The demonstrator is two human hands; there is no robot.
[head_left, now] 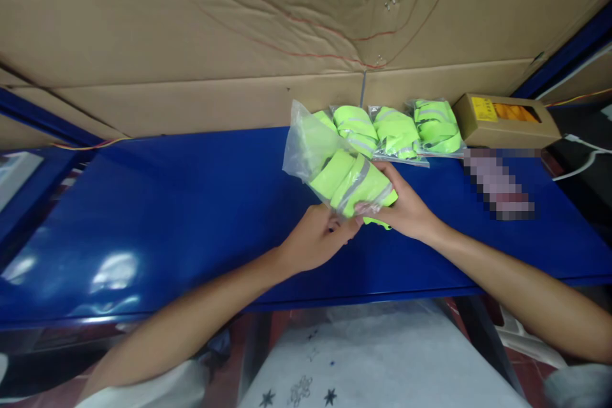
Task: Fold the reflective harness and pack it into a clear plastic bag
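A neon yellow-green bundle with grey reflective stripes (pixel 351 182) is partly inside a clear plastic bag (pixel 301 140), held above the blue table. My right hand (pixel 406 204) wraps round the bundle's right side. At the bag's lower edge, my left hand (pixel 318 236) is closed, its fingers pinching the plastic near the bundle's bottom. A bit of the green material hangs out below my right fingers. Behind, several similar green bundles in clear bags, one of them at the right (pixel 435 127), lie in a row along the back of the table.
The blue table (pixel 191 204) runs across the view, with a cardboard wall (pixel 191 44) behind it. A cardboard box (pixel 511 124) with an orange-filled window stands back right. A pixelated item (pixel 500 185) lies in front of it. White cables (pixel 581 169) hang at the far right.
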